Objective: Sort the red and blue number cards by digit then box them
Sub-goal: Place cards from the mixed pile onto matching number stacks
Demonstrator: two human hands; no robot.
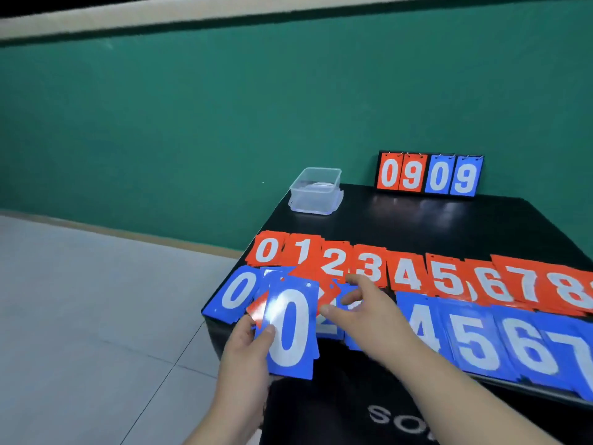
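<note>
Left hand [247, 354] grips a stack topped by a blue 0 card [290, 329] (red card [256, 311] peeking behind) over the black table's [417, 220] near edge, while right hand [369, 306] reaches, fingers loosely spread, over the blue 2 pile [327, 327].

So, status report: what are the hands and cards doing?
Left hand grips blue 0 card, red card behind. Right hand open over blue row. Box unblocked.
</note>
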